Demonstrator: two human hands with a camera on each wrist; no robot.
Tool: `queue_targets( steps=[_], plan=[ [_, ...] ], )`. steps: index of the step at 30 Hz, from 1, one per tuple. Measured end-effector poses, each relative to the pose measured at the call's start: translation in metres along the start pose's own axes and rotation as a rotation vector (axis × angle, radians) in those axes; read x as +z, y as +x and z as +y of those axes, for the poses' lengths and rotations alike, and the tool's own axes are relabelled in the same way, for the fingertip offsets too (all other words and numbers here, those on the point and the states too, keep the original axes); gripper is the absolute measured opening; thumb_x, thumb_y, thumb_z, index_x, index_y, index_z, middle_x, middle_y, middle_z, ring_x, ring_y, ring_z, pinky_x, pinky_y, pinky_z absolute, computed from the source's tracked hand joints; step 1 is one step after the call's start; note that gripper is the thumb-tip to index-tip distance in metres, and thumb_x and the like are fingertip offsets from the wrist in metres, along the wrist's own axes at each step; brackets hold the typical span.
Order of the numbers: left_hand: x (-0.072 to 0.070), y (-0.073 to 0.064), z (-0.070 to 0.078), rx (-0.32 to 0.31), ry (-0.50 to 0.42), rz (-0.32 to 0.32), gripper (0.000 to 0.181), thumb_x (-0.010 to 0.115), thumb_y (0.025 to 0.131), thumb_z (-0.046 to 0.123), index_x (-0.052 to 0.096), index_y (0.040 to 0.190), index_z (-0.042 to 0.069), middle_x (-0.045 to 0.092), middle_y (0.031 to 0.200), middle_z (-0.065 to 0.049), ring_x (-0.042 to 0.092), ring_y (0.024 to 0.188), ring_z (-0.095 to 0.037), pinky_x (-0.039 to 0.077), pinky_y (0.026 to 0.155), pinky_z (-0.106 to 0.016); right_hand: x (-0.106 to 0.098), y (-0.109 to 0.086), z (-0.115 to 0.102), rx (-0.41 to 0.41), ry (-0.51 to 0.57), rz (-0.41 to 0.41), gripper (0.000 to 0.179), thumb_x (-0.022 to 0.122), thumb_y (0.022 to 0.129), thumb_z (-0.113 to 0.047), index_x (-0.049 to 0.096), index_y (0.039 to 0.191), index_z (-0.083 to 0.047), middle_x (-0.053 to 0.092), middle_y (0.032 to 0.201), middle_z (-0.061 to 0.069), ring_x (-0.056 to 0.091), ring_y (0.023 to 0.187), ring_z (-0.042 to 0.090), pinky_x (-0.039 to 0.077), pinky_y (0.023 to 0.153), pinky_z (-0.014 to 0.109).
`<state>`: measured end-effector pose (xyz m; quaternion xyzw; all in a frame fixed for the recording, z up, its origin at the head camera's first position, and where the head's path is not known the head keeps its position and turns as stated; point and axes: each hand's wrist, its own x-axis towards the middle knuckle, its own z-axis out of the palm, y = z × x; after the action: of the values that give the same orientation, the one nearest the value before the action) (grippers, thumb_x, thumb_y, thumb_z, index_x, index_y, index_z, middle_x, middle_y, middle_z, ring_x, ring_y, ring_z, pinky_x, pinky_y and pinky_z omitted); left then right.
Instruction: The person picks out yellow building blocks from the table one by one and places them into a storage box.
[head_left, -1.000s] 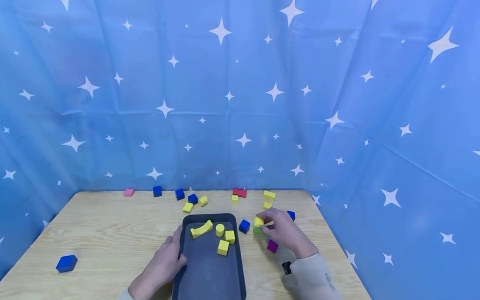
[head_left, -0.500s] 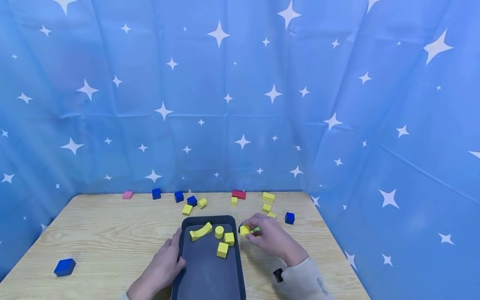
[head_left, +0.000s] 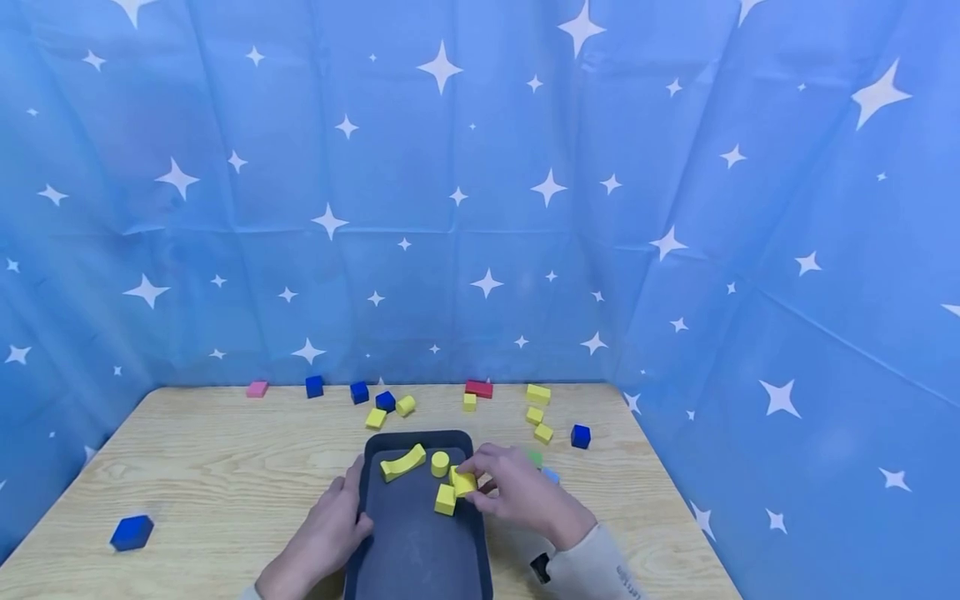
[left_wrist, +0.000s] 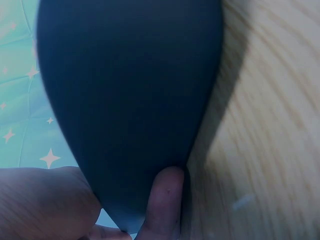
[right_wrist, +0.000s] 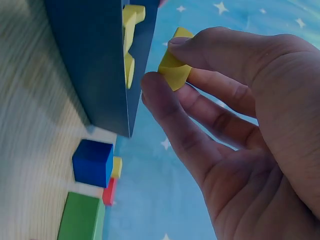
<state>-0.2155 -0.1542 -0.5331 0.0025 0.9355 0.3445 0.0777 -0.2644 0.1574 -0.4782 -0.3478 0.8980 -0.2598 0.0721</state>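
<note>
Over the right edge of the tray (head_left: 412, 554), the right hand (head_left: 521, 495) pinches a yellow block (head_left: 466, 485), probably light, stiff, best held by opposite sides; the left hand (head_left: 326, 525) grips the left rim.

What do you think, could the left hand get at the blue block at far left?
Probably yes: the stretch of table between the left hand and the blue block looks free, though that hand grips the tray and would likely need to let go first.
</note>
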Motion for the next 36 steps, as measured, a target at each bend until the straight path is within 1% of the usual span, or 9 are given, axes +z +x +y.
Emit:
queue_targets(
  steps=[6, 9, 12, 16, 21, 23, 26, 29, 36],
  plan=[
    [0.0, 0.0, 0.001, -0.011, -0.002, -0.008, 0.091, 0.074, 0.102, 0.003, 0.028, 0.179, -0.009, 0.068, 0.128, -0.028, 0.065, 0.088, -0.025, 0.06, 0.068, -0.039, 0.006, 0.002, -0.009, 0.003, 0.007, -0.046, 0.032, 0.085, 0.107, -0.012, 0.084, 0.139, -0.014, 0.079, 0.128, 0.0, 0.072, 0.098, -0.002, 0.064, 0.086, 0.014],
    [-0.001, 0.0, 0.001, -0.017, 0.001, -0.013, 0.091, 0.074, 0.102, 0.003, 0.028, 0.179, -0.009, 0.068, 0.129, -0.029, 0.065, 0.088, -0.025, 0.061, 0.069, -0.04, 0.009, 0.003, -0.014, 0.024, -0.015, -0.068, 0.034, 0.086, 0.107, -0.017, 0.084, 0.141, -0.02, 0.078, 0.128, -0.004, 0.067, 0.095, -0.004, 0.062, 0.085, 0.013],
    [-0.002, 0.0, 0.002, -0.019, 0.005, -0.015, 0.091, 0.074, 0.102, 0.003, 0.028, 0.179, -0.009, 0.068, 0.13, -0.029, 0.065, 0.088, -0.025, 0.06, 0.069, -0.04, 0.012, 0.004, -0.019, 0.041, -0.052, -0.09, 0.034, 0.087, 0.107, -0.023, 0.084, 0.141, -0.025, 0.078, 0.127, -0.008, 0.062, 0.093, -0.002, 0.06, 0.084, 0.014],
    [-0.002, -0.001, 0.002, -0.017, 0.002, -0.013, 0.09, 0.074, 0.102, 0.003, 0.028, 0.179, -0.009, 0.068, 0.13, -0.029, 0.065, 0.087, -0.025, 0.06, 0.068, -0.039, 0.016, 0.005, -0.024, 0.04, -0.074, -0.117, 0.033, 0.086, 0.108, -0.025, 0.084, 0.141, -0.027, 0.078, 0.129, -0.011, 0.063, 0.095, -0.001, 0.06, 0.087, 0.017],
    [-0.001, -0.001, 0.003, -0.019, -0.008, -0.011, 0.09, 0.074, 0.102, 0.003, 0.028, 0.179, -0.009, 0.068, 0.129, -0.029, 0.065, 0.084, -0.024, 0.058, 0.063, -0.038, 0.022, 0.006, -0.027, 0.037, -0.079, -0.157, 0.033, 0.085, 0.109, -0.026, 0.083, 0.142, -0.03, 0.077, 0.13, -0.015, 0.065, 0.106, -0.001, 0.062, 0.098, 0.02],
    [-0.001, -0.001, 0.003, -0.019, -0.005, -0.01, 0.09, 0.074, 0.102, 0.003, 0.028, 0.179, -0.009, 0.068, 0.129, -0.028, 0.064, 0.084, -0.024, 0.058, 0.063, -0.037, 0.025, 0.006, -0.028, 0.019, -0.075, -0.165, 0.033, 0.085, 0.109, -0.026, 0.083, 0.142, -0.029, 0.077, 0.128, -0.015, 0.064, 0.105, -0.003, 0.062, 0.098, 0.019],
    [-0.001, -0.001, 0.004, -0.018, -0.002, -0.008, 0.09, 0.074, 0.102, 0.003, 0.028, 0.179, -0.009, 0.068, 0.128, -0.028, 0.065, 0.083, -0.024, 0.057, 0.064, -0.037, 0.028, 0.007, -0.03, -0.028, -0.066, -0.166, 0.032, 0.083, 0.11, -0.024, 0.083, 0.142, -0.026, 0.077, 0.127, -0.013, 0.063, 0.098, -0.005, 0.061, 0.092, 0.015],
    [-0.001, -0.001, 0.004, -0.019, 0.0, -0.01, 0.09, 0.075, 0.102, 0.003, 0.029, 0.179, -0.009, 0.068, 0.129, -0.029, 0.065, 0.083, -0.023, 0.057, 0.064, -0.037, 0.03, 0.007, -0.031, -0.069, -0.065, -0.163, 0.032, 0.082, 0.111, -0.023, 0.082, 0.143, -0.023, 0.077, 0.128, -0.011, 0.064, 0.095, -0.007, 0.061, 0.09, 0.013],
    [-0.002, 0.0, 0.003, -0.017, 0.013, -0.015, 0.091, 0.075, 0.102, 0.004, 0.029, 0.179, -0.009, 0.069, 0.13, -0.029, 0.065, 0.085, -0.024, 0.059, 0.067, -0.038, 0.035, 0.009, -0.033, -0.101, -0.049, -0.177, 0.035, 0.083, 0.11, -0.019, 0.081, 0.145, -0.02, 0.078, 0.133, -0.008, 0.069, 0.102, -0.007, 0.061, 0.094, 0.011]
  ],
)
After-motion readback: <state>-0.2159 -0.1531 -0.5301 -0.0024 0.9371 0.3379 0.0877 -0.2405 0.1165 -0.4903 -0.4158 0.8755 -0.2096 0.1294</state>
